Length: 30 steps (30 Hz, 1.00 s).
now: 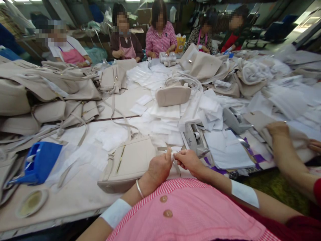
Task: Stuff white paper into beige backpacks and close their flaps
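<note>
Close in front of my body, my left hand point(160, 165) and my right hand point(187, 160) meet, fingers pinched together. Between their fingertips is a small white piece point(173, 155), perhaps paper or foam; its exact kind is too small to make out. A thin strap point(162, 148) shows just behind the fingers. Beside my left hand lies a beige handbag point(135, 155) with a gold zip, its lower edge towards me. A grey tape dispenser point(192, 139) stands just beyond my right hand.
To the left are a blue tape dispenser point(41, 164), a tape roll point(31, 202) and piled beige bags point(57, 83). White sheets point(225, 150) lie right, near another grey dispenser point(234, 120). A co-worker's hand point(277, 129) rests on a bag. Several people work opposite.
</note>
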{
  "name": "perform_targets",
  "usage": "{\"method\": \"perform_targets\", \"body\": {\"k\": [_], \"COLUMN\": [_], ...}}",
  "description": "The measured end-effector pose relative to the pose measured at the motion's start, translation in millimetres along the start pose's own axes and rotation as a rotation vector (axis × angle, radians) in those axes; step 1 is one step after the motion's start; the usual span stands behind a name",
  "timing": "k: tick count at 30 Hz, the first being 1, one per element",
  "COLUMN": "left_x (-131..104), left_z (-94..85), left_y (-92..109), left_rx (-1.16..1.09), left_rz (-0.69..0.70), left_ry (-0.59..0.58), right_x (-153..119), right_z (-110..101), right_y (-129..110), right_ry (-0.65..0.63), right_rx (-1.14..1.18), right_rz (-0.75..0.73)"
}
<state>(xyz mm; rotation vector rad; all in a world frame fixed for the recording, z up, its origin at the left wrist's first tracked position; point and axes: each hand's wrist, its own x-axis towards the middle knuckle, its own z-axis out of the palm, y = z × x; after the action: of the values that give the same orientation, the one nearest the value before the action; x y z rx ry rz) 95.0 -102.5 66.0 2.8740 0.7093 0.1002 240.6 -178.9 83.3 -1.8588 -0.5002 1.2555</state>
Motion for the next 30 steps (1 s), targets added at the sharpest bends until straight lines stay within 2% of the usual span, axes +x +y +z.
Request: {"method": "perform_targets", "body": {"k": [5, 9, 15, 18, 22, 24, 27, 30], "left_x": [4, 7, 8, 6, 4, 3, 1, -2], "left_z": [-3.2, -3.6, -8.1, -13.8, -19.2, -21.3, -23.5, -23.2], "left_y": [-1, -1, -1, -5, -14, -21, -30, -36], "left_rx": [-0.014, -0.079, -0.337, -0.562, -0.971, -1.17, -1.384, -1.588], "left_rz": [0.033, -0.055, -0.162, -0.207, -0.325, -0.361, -0.381, -0.403], "left_ry": [-0.001, 0.048, 0.161, 0.179, 0.11, 0.057, -0.008, -0.03], "right_x": [-5, -12, -7, 3, 14, 18, 27, 38], "right_z": [-5, -3, 5, 11, 21, 25, 25, 20], "right_y": [-2, -3, -9, -10, -14, -17, -21, -20], "right_ry": [0.041, 0.097, 0.197, 0.137, -0.011, -0.049, -0.079, -0.217], "right_rx": [-0.193, -0.297, -0.291, -0.222, -0.143, -0.151, -0.173, -0.164], "right_rz": [-0.151, -0.315, -0.333, -0.291, -0.257, -0.331, -0.55, -0.706]}}
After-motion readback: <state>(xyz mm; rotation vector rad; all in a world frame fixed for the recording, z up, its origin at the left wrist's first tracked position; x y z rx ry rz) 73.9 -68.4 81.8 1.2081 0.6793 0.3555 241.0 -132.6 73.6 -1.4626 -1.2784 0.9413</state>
